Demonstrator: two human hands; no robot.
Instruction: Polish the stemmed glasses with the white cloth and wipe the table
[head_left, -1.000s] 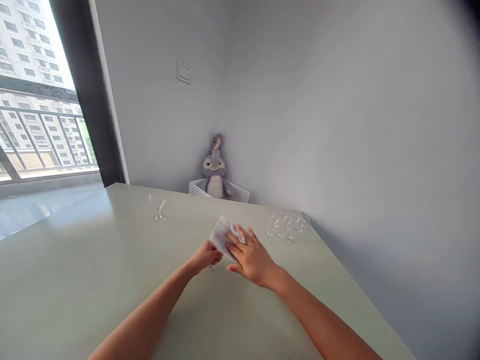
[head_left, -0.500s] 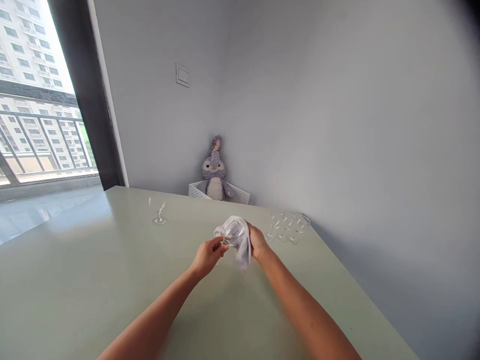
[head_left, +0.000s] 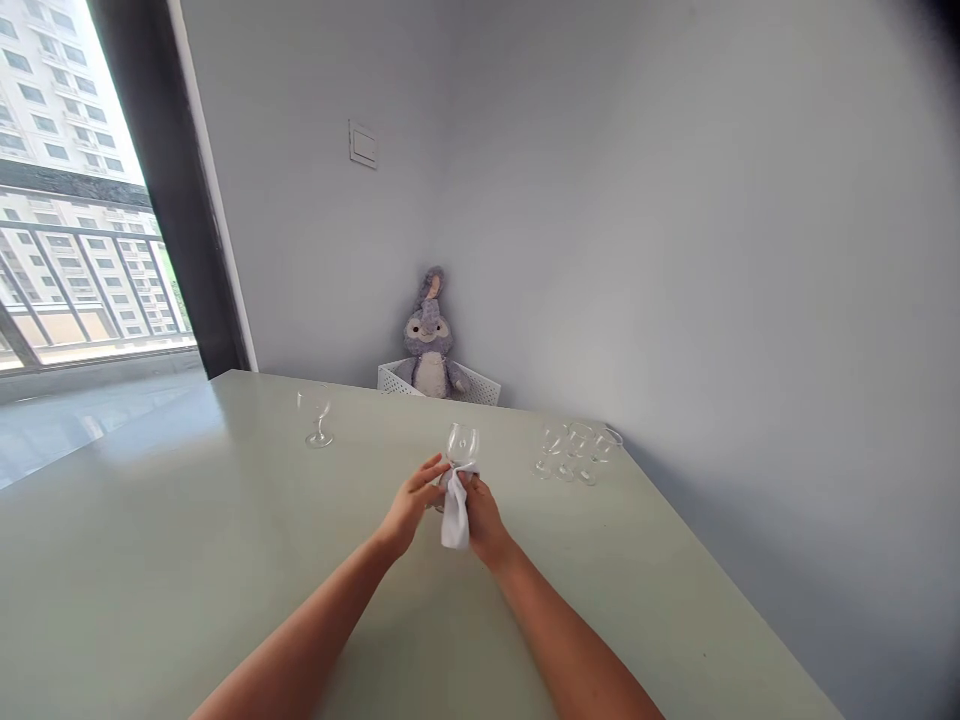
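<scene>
A clear stemmed glass point(head_left: 463, 443) is between my hands over the table, its bowl up and pointing away from me. My left hand point(head_left: 407, 505) has its thumb and fingers curved about the foot of the glass from the left. In my right hand point(head_left: 484, 515) a white cloth point(head_left: 455, 520) is pinched around the stem, just under the bowl, with its loose end hanging toward me. The cloth and fingers hide most of the stem and part of the foot.
One stemmed glass point(head_left: 319, 420) stands at the back left of the pale green table point(head_left: 187, 560). Several more glasses point(head_left: 564, 455) stand close together near the right edge. Behind the table, a plush toy point(head_left: 430, 350) sits in a white basket point(head_left: 480, 390) by the wall.
The cloth has come off the bowl and is now down at the stem. My right hand has moved left and nearer to me, and the glass's bowl now points up and away.
</scene>
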